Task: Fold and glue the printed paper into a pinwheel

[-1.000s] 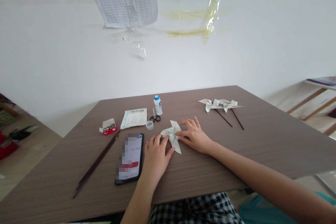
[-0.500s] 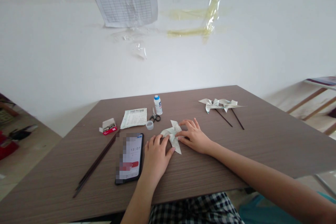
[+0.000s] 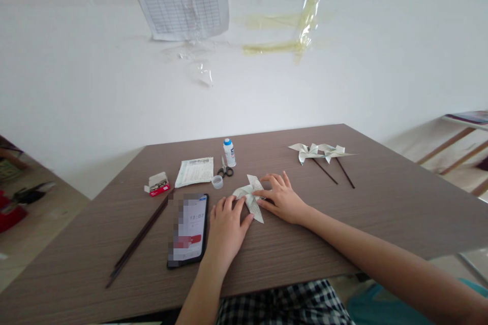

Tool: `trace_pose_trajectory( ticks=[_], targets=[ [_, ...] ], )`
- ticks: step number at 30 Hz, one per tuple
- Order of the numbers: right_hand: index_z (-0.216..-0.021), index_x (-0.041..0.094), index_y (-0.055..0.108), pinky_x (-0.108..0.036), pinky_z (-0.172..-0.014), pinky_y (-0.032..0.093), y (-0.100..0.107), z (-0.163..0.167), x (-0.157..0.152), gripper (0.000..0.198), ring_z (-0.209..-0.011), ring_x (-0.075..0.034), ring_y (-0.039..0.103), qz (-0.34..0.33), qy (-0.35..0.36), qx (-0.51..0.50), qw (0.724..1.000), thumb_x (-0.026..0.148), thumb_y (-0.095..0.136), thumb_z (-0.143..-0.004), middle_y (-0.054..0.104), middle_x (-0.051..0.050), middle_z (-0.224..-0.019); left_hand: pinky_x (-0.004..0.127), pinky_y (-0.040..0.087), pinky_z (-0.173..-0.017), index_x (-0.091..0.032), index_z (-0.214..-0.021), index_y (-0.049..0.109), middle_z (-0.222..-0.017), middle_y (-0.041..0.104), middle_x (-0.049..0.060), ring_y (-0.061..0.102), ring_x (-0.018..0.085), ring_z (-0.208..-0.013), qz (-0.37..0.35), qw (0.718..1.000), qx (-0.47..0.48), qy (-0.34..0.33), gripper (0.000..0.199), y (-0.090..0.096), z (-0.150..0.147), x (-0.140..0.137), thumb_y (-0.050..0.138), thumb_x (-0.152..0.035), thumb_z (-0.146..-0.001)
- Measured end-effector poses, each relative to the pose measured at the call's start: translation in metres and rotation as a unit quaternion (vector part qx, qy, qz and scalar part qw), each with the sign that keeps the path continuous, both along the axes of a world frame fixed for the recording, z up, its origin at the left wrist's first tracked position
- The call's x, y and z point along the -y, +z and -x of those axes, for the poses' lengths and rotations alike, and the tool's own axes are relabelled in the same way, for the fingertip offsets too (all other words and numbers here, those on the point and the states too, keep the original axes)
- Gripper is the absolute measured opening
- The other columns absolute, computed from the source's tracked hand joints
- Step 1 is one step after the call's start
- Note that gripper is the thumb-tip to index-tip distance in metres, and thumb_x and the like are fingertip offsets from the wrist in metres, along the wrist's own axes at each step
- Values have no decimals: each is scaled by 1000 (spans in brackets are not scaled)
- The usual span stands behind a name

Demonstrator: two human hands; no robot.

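Note:
A paper pinwheel (image 3: pixel 252 205) folded from printed paper lies flat on the table between my hands. My left hand (image 3: pixel 227 223) rests palm down at its left side, fingers spread, with the index fingertip touching the paper near the centre. From the right, my right hand (image 3: pixel 282 198) reaches over it; its index finger presses the middle of the pinwheel, and the other fingers are apart. The right-hand blade is partly hidden under that hand. Neither hand is wrapped around anything.
Left of my hands lie a phone (image 3: pixel 190 233), thin dark sticks (image 3: pixel 141 236) and a small red box (image 3: pixel 158 188). Behind are folded paper (image 3: pixel 195 171), a clear cap (image 3: pixel 217 182), scissors (image 3: pixel 225 170) and a glue bottle (image 3: pixel 230 153). Two pinwheels on sticks (image 3: pixel 309 152) lie back right.
My right index finger has shifted very slightly left over the pinwheel's centre. Everything else stays where it was.

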State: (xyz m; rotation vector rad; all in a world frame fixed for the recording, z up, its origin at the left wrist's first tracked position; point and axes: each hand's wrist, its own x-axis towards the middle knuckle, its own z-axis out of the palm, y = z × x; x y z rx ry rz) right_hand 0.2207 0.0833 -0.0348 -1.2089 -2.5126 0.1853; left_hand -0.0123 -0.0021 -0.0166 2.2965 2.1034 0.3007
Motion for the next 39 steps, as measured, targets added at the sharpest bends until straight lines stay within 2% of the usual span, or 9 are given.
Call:
trace_pose_trajectory(
  ticks=[6, 12, 20, 25, 33, 39],
  targets=[
    [-160, 42, 91, -98, -147, 28, -2, 4, -1, 40, -176, -47, 54, 16, -8, 5, 1000, 54, 68, -131, 70, -18, -176, 66, 59, -139, -30, -170, 83, -172, 81, 17, 71, 44, -165, -9, 1000, 1, -4, 50, -5, 2, -1, 73, -32, -121],
    [-162, 44, 91, -97, -149, 26, -2, 0, -4, 41, -177, -46, 54, 51, -4, -18, 998, 52, 63, -133, 71, -18, -175, 67, 59, -139, -29, -169, 84, -171, 80, 18, 71, 45, -164, -12, 1000, 9, 0, 50, -8, 3, -2, 74, -32, -120],
    [-165, 50, 88, -93, -151, 26, -1, -5, -6, 41, -173, -43, 57, 66, -5, -58, 996, 51, 63, -132, 71, -14, -178, 64, 60, -137, -30, -169, 83, -168, 82, 16, 72, 43, -161, -20, 1000, -1, -5, 50, -10, 4, -3, 73, -35, -120],
    [-170, 49, 85, -93, -150, 28, -1, -3, -5, 43, -170, -43, 61, 51, -17, -42, 998, 52, 62, -133, 71, -16, -176, 66, 60, -138, -29, -168, 84, -170, 81, 18, 72, 45, -162, -20, 1000, 5, -1, 50, -8, 2, -2, 75, -31, -119],
    [-169, 44, 85, -96, -147, 31, -1, 2, -1, 45, -175, -46, 55, 22, -13, 14, 1000, 55, 62, -132, 67, -18, -182, 67, 61, -137, -30, -166, 85, -169, 81, 17, 73, 45, -161, -21, 1000, 14, -2, 48, -7, 2, -2, 76, -31, -119],
    [-170, 42, 85, -97, -148, 27, 3, 5, 1, 44, -179, -47, 52, 13, -9, 35, 999, 54, 65, -132, 66, -20, -183, 68, 61, -139, -29, -169, 84, -172, 81, 17, 72, 45, -165, -6, 1000, 9, -3, 50, 0, 0, -1, 77, -29, -120]
  ],
)
